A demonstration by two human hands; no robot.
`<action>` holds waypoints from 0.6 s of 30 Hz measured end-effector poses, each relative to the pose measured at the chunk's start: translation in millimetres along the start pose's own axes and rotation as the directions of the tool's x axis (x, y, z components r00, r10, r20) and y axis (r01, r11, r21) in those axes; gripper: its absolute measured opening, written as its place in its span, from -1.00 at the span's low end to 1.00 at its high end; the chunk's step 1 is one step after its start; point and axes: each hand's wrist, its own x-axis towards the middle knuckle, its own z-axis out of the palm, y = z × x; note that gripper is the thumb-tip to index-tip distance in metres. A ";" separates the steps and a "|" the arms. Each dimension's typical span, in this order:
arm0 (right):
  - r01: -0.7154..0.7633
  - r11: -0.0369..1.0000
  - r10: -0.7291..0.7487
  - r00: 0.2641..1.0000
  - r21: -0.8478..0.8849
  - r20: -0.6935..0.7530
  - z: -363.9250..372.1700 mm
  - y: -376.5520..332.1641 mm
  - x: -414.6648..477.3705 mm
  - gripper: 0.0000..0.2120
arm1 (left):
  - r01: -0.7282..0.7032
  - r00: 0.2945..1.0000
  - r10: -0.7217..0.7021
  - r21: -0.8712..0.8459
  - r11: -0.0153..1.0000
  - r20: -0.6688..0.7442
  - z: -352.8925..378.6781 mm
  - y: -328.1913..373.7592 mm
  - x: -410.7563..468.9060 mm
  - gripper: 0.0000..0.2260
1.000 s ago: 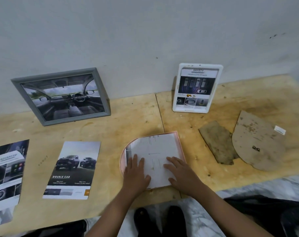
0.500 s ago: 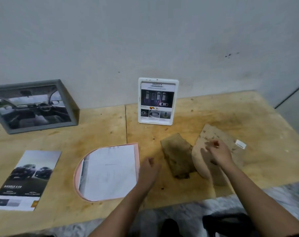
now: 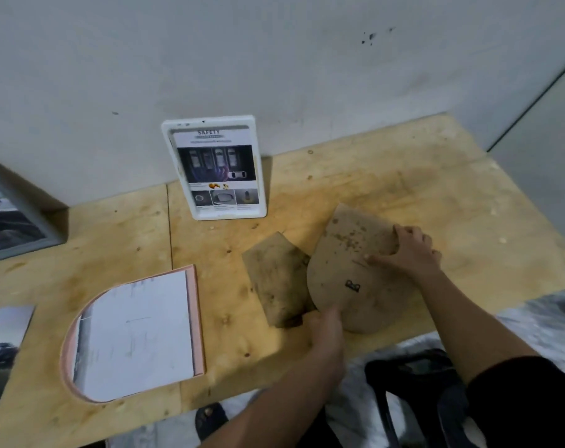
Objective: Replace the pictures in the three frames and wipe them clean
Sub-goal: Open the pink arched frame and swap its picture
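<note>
A pink arched frame (image 3: pixel 195 321) lies face down on the table with a white sheet (image 3: pixel 135 331) set in its back. To its right lies the brown arched backing board (image 3: pixel 346 273), overlapping a brown cloth (image 3: pixel 274 279). My right hand (image 3: pixel 410 250) grips the board's far right edge, thumb on top and fingers curled over the rim. My left hand (image 3: pixel 326 331) reaches with straight fingers to the board's near left edge; it is blurred. A white frame (image 3: pixel 215 166) with a safety leaflet stands against the wall. The grey frame (image 3: pixel 6 221) leans at far left.
A car brochure (image 3: pixel 0 344) lies at the left edge of the plywood table (image 3: pixel 404 176). The table's front edge runs just under my arms. A black chair or bag (image 3: pixel 413 379) sits below on the right.
My left hand has moved from beside the pink frame to the backing board's near edge. My right hand has slid to the board's far right edge and taken hold. The view moved closer.
</note>
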 end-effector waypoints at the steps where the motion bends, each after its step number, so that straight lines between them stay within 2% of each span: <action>1: -0.008 0.999 0.008 1.000 -0.050 -0.009 -0.8 2.8 -2.7 -0.09 | -0.006 0.999 0.006 -0.005 1.000 -0.044 1.9 -1.4 4.2 -0.43; 3: -0.074 0.994 0.074 0.997 -0.077 -0.003 -4.4 9.5 -5.1 -0.04 | -0.013 0.993 0.013 0.005 1.000 -0.116 5.0 0.7 5.8 -0.45; 5: -0.148 0.988 0.149 0.988 -0.034 0.031 -7.0 18.3 -8.8 -0.02 | -0.023 0.986 0.021 -0.009 1.000 -0.165 7.0 3.9 2.3 -0.66; 7: -0.218 0.974 0.214 0.974 0.057 0.066 -7.5 27.5 -16.2 -0.04 | -0.054 0.979 0.040 -0.064 0.997 -0.200 6.0 4.6 -1.7 -0.77; 10: -0.312 0.923 0.301 0.950 0.226 0.080 -4.2 32.5 -33.8 -0.17 | -0.195 0.967 0.167 -0.140 0.971 -0.191 -3.6 14.7 -15.6 -0.75; 12: -0.352 0.847 0.347 0.934 0.398 0.087 3.3 30.6 -45.4 -0.23 | -0.308 0.944 0.290 -0.106 0.946 -0.157 -19.9 27.2 -26.9 -0.71; 14: -0.343 0.743 0.326 0.935 0.574 0.137 11.3 23.5 -60.0 -0.34 | -0.409 0.911 0.403 -0.073 0.909 -0.090 -44.7 40.6 -37.6 -0.65; 16: -0.288 0.636 0.215 0.957 0.716 0.194 17.6 10.1 -78.9 -0.50 | -0.473 0.881 0.473 -0.041 0.880 -0.019 -75.7 52.9 -49.5 -0.63; 18: -0.237 0.524 0.102 0.971 0.818 0.217 24.2 -9.4 -97.9 -0.65 | -0.512 0.858 0.513 0.019 0.859 -0.031 -108.7 64.3 -59.6 -0.64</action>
